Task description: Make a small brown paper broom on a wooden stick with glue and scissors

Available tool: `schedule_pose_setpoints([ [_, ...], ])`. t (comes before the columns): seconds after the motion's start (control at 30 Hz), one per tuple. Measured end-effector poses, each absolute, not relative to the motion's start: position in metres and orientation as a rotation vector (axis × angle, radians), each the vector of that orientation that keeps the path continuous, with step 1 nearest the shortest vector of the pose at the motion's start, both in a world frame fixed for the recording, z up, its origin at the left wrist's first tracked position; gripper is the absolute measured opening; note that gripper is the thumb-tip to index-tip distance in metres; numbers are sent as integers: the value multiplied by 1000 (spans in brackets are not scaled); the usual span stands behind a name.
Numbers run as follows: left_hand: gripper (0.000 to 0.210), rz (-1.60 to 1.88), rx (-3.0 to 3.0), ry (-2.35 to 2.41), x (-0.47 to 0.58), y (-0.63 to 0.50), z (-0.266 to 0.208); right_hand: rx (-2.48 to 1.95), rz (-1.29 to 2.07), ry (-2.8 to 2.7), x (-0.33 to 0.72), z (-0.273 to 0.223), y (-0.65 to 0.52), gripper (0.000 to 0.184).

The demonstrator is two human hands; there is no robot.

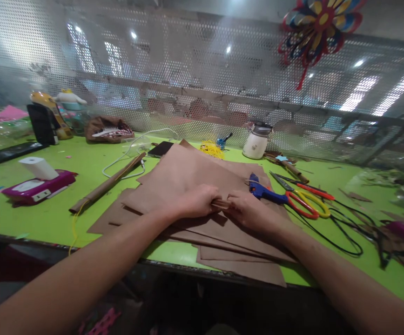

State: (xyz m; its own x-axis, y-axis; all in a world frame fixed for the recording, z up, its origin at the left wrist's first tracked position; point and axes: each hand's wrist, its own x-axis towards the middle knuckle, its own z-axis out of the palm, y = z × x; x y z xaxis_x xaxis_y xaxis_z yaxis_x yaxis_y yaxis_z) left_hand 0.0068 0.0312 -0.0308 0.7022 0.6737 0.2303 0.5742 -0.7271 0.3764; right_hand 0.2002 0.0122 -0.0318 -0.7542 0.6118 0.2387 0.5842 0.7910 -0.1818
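Observation:
My left hand (202, 201) and my right hand (245, 208) meet over the middle of the table, fingers closed on a small folded piece of brown paper (222, 204). Its ends are hidden inside my fingers. Beneath them lies an uneven stack of brown paper sheets (184, 167), fanned out toward the table's front edge. A blue glue gun (266, 191) rests at the stack's right side, near my right wrist. Scissors with red and yellow handles (306, 204) lie just beyond it. To the left of the stack is a rolled brown paper tube (107, 184) with yellow string at its near end.
On the green table (62, 160) stand a purple power strip (41, 186) with a white plug, and a dark phone (41, 123) at left. A white jar (256, 141) and yellow string (212, 149) are at the back. Black cords (348, 246) and scraps lie at right.

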Motion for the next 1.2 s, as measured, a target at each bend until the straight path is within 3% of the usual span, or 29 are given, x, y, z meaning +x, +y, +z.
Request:
schedule_pose_setpoints([
  [0.37, 9, 352, 2740, 1028, 6, 21, -16, -1040, -60, -2757, 204, -32, 10, 13],
  [0.57, 14, 227, 2646, 1113, 4, 15, -2, -1057, -36, -2772, 210, -29, 9, 13],
  [1.0, 13, 383, 2785, 988, 11, 24, -21, -925, 166, -2723, 197, -27, 12, 16],
  [1.2, 15, 262, 2752, 1028, 6, 14, -5, -989, 64, -2788, 202, -28, 13, 15],
])
